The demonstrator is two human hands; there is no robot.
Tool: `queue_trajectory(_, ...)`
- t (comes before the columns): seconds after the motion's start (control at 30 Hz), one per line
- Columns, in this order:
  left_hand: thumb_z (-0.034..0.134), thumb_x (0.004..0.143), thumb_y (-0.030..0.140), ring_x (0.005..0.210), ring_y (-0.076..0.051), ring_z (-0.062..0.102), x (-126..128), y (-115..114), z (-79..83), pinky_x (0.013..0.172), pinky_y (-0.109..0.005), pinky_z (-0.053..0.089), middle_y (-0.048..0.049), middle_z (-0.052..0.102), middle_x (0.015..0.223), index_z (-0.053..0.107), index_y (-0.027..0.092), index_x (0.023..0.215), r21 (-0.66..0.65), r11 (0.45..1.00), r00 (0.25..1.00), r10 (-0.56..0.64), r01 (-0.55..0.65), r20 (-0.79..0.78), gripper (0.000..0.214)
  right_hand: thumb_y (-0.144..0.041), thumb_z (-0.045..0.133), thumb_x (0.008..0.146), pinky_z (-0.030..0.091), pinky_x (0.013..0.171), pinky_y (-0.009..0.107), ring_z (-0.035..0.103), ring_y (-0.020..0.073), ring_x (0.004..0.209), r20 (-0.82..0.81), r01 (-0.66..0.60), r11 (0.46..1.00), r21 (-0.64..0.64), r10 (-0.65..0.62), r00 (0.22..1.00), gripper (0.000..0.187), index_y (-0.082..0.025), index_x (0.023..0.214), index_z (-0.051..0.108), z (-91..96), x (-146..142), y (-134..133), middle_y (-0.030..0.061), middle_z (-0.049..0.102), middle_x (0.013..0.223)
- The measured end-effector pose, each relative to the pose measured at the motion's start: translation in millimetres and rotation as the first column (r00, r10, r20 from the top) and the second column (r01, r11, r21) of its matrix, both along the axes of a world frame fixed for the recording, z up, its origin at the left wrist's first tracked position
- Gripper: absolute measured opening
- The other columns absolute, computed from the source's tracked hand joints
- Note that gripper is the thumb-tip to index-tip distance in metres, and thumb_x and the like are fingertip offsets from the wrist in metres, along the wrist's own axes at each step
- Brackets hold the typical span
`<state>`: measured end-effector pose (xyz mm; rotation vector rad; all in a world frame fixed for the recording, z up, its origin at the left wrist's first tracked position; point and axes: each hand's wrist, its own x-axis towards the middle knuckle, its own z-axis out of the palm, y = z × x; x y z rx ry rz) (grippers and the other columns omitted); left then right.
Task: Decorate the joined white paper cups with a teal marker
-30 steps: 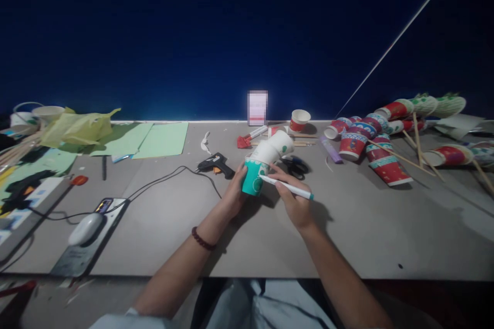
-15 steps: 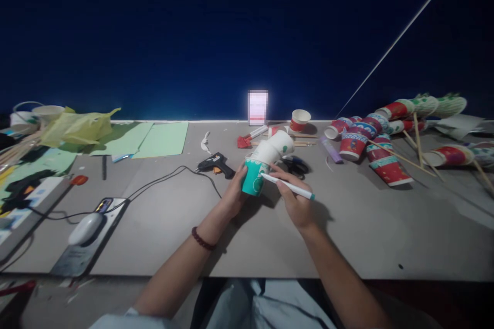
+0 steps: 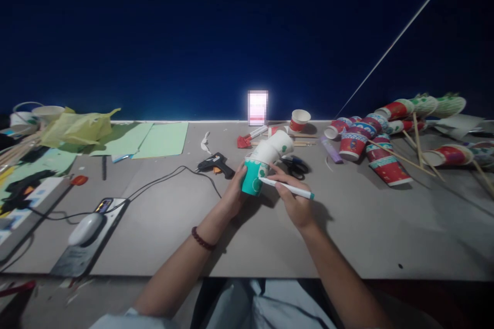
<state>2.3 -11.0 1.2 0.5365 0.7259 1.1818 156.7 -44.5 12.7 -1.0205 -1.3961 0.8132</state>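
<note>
A chain of joined paper cups (image 3: pixel 252 175) is tilted above the table, its near cup coloured teal and the farther ones white with green marks. Around the left side of the teal cup, my left hand (image 3: pixel 233 193) is closed. My right hand (image 3: pixel 295 203) pinches a white marker (image 3: pixel 291 188) with a teal end, and its tip meets the teal cup's right side. Behind my left hand lies a black glue gun (image 3: pixel 216 164). Black-handled scissors (image 3: pixel 295 166) rest just beyond my right hand.
Decorated red paper cups (image 3: pixel 357 141) with wooden sticks lie at the right. A red-and-white cup (image 3: pixel 300 120) stands at the back. Green paper (image 3: pixel 164 140), a yellow plastic bag (image 3: pixel 79 128), a power strip (image 3: pixel 33 211) and a phone (image 3: pixel 90 236) with a white case on it occupy the left.
The marker tip has shifted slightly down and left on the teal cup, and a green patch there is now uncovered. My left hand and the cups have hardly moved.
</note>
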Motion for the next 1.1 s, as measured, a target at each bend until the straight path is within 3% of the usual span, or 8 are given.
queue_trajectory(0.57,0.064,0.084,0.042,0.103,-0.023,0.066,0.3,-0.7,0.2,0.086,-0.031,0.051,-0.0042,0.073,0.105,0.057,0.025,0.132,-0.029,0.999,1.0,-0.015,0.015,-0.005,0.051,-0.029,0.057,0.088,0.05,0.102,0.042,0.066,0.0256,0.115,-0.018,0.062,0.998,-0.004,-0.062,0.998,0.02,-0.025,0.097,0.074,-0.5,-0.9,0.4,0.0068,0.072,0.12)
queue_trajectory(0.8,0.063,0.085,0.043,0.108,-0.025,0.064,0.1,-0.5,0.2,0.089,-0.034,0.049,-0.0046,0.072,0.109,0.061,0.024,0.125,-0.019,1.0,1.0,-0.021,0.021,-0.012,0.045,-0.025,0.058,0.087,0.049,0.101,0.041,0.064,0.0268,0.118,-0.016,0.007,1.0,-0.007,-0.007,1.0,0.018,-0.024,0.092,0.075,0.6,0.0,-0.1,0.007,0.07,0.124)
queue_trajectory(1.1,0.063,0.086,0.042,0.103,-0.023,0.065,0.5,-0.5,1.4,0.085,-0.031,0.05,-0.0046,0.072,0.104,0.063,0.023,0.121,-0.046,0.999,1.0,-0.008,0.007,-0.019,0.041,-0.025,0.057,0.088,0.05,0.1,0.04,0.066,0.0256,0.116,-0.019,0.043,0.999,0.013,-0.043,0.999,0.018,-0.024,0.095,0.074,0.6,-0.3,-0.7,0.0068,0.072,0.121)
